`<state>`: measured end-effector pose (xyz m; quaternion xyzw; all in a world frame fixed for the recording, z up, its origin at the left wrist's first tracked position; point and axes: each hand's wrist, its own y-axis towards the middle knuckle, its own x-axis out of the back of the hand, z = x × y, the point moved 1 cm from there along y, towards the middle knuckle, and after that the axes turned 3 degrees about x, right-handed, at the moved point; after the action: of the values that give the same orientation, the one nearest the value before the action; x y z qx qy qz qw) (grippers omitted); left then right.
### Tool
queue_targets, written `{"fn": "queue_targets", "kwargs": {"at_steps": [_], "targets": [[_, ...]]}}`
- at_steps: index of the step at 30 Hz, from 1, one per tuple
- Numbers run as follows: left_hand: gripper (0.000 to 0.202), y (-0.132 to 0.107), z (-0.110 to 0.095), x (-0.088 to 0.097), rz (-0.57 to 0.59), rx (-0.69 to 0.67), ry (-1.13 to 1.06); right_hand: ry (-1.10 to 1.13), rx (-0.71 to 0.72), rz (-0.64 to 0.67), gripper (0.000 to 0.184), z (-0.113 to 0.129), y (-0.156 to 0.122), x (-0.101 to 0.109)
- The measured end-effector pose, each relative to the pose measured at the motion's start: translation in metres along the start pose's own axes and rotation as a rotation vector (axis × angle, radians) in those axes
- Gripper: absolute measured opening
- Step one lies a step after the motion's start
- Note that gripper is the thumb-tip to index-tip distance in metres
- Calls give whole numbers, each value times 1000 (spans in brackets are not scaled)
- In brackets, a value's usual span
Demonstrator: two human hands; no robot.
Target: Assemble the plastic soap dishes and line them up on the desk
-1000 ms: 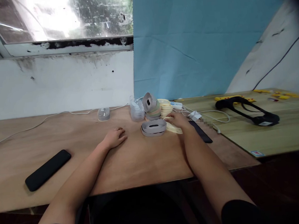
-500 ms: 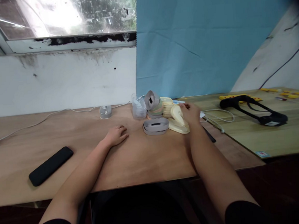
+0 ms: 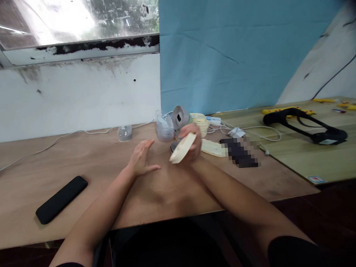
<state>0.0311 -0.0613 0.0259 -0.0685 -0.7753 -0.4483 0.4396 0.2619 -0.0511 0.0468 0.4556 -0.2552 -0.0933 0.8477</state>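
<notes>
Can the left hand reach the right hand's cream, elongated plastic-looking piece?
Probably yes: the open left hand faces the cream, elongated plastic-looking piece in the right hand, with nothing visible in between.

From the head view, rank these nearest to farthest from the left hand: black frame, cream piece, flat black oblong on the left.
Nearest to the left hand first:
1. Cream piece: just to its right, in the right hand's grip.
2. Flat black oblong: to its left, lower in the view.
3. Black frame: well over to the right.
</notes>
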Motion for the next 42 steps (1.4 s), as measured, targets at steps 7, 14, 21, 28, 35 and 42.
{"fn": "queue_targets", "kwargs": {"at_steps": [7,14,21,28,35,42], "targets": [[120,-3,-9,-8,102,-206,-61,175,270,253,85,-1,-45,-55],[107,-2,-11,-16,188,-228,-178,146,253,217,76,-10,-33,-44],[117,-4,-3,-14,65,-208,-179,127,316,342,72,1,-24,-41],[104,-7,22,-4,-95,179,140,-220,234,372,48,6,-2,-16],[98,-9,36,-8,118,525,335,-614,-3,644,38,0,4,-8],[83,-9,30,-11,368,422,271,-663,-57,814,29,-2,3,-10]]}}
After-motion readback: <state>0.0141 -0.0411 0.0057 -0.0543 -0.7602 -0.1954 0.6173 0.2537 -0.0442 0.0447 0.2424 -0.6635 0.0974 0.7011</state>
